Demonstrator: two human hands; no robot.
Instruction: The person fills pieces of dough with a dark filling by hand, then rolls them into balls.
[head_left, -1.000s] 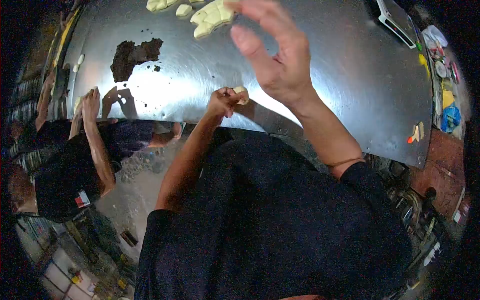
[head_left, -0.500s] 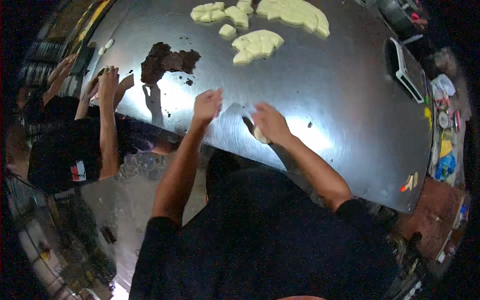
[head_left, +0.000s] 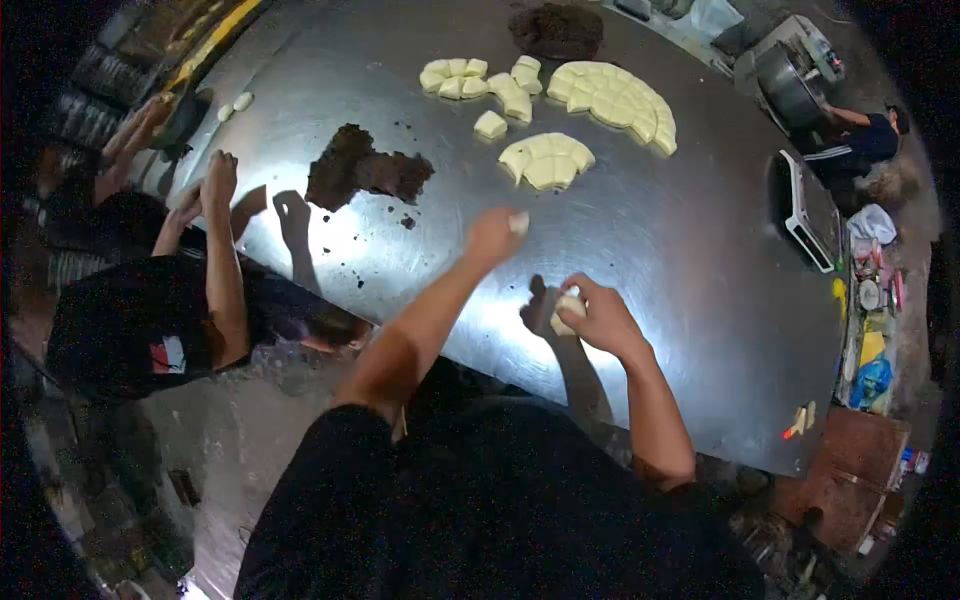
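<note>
My left hand (head_left: 490,240) is raised over the metal table, its fingers closed around a small pale dough piece (head_left: 519,223) that shows at its front. Lower and to the right, my right hand (head_left: 608,322) curls around a pale dough ball (head_left: 569,315), which lies partly hidden beneath the fingers and thumb. Ahead of both hands sits a scored slab of dough (head_left: 548,162), with a lone dough lump (head_left: 490,125) near it. Farther off are a larger scored slab (head_left: 615,100) and a smaller dough cluster (head_left: 454,78).
A crumbly dark brown mass (head_left: 365,172) lies left of my hands; another brown mound (head_left: 556,31) is at the far side. At left, a co-worker's hands (head_left: 218,180) are over the table (head_left: 690,320). A white-framed device (head_left: 808,212) stands near the right edge.
My left hand has moved forward and right and now shows dough in it. My right hand has shifted right, gripping the ball. The view has tilted, showing more of the far side.
</note>
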